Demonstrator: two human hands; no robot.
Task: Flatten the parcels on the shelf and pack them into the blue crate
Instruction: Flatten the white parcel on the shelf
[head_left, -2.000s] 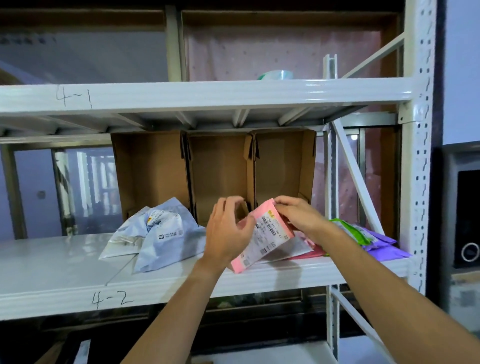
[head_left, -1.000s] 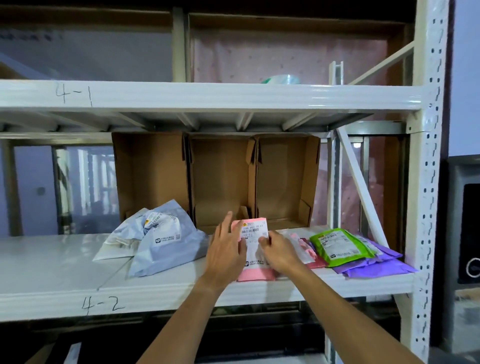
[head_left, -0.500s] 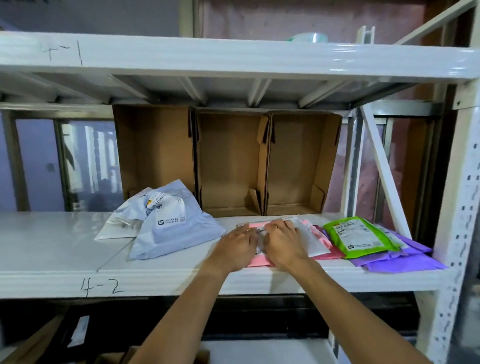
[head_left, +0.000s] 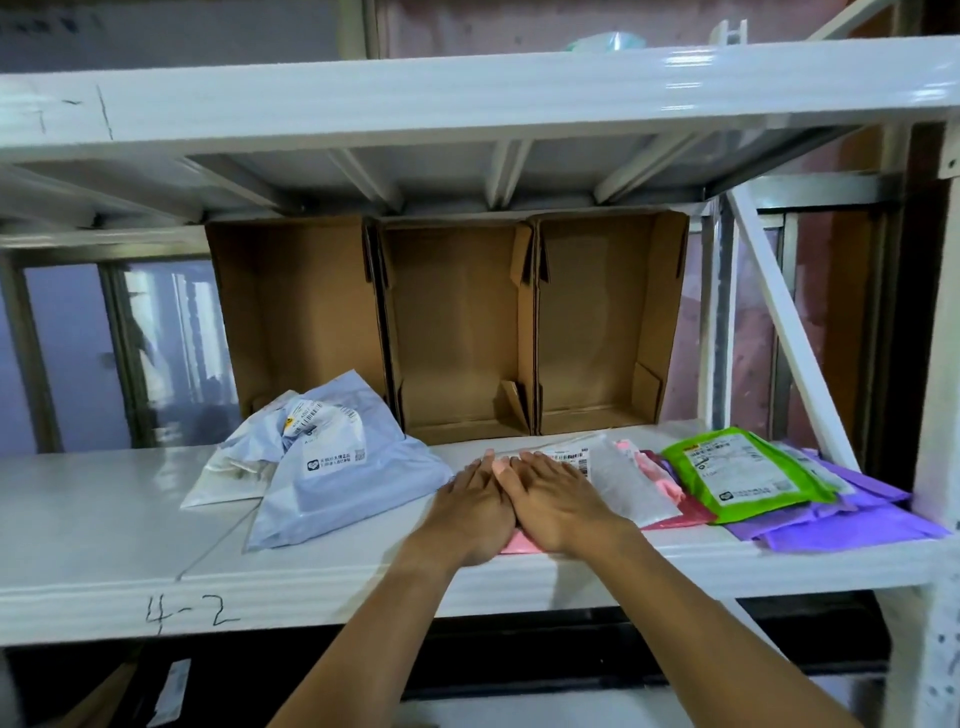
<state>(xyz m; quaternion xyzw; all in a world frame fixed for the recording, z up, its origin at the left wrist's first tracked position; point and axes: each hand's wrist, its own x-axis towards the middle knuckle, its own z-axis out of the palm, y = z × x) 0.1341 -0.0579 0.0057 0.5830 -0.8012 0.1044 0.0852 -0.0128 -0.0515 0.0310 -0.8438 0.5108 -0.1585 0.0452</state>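
Squarely on the pink parcel (head_left: 517, 544), the left hand (head_left: 475, 512) and the right hand (head_left: 558, 501) press down palms flat, fingers straight, side by side with their inner edges touching. The parcel lies at the front edge of the shelf (head_left: 104, 519) marked "4-2". Only a strip of pink at the wrists and part of its white label beyond the fingertips show.

At 9 o'clock from the hands, just beside the left one, a puffy grey-blue parcel (head_left: 343, 488) rests partly on a white parcel (head_left: 223, 480). At 3 o'clock a translucent parcel (head_left: 623, 486) lies against the right hand, overlapping a red parcel (head_left: 691, 514). Farther out toward 3 o'clock a green parcel (head_left: 743, 473) sits on top of a stack of purple parcels (head_left: 841, 525) near the shelf's upright. At 12 o'clock, three open cardboard boxes (head_left: 462, 332) stand on their sides at the back of the shelf, openings facing forward.
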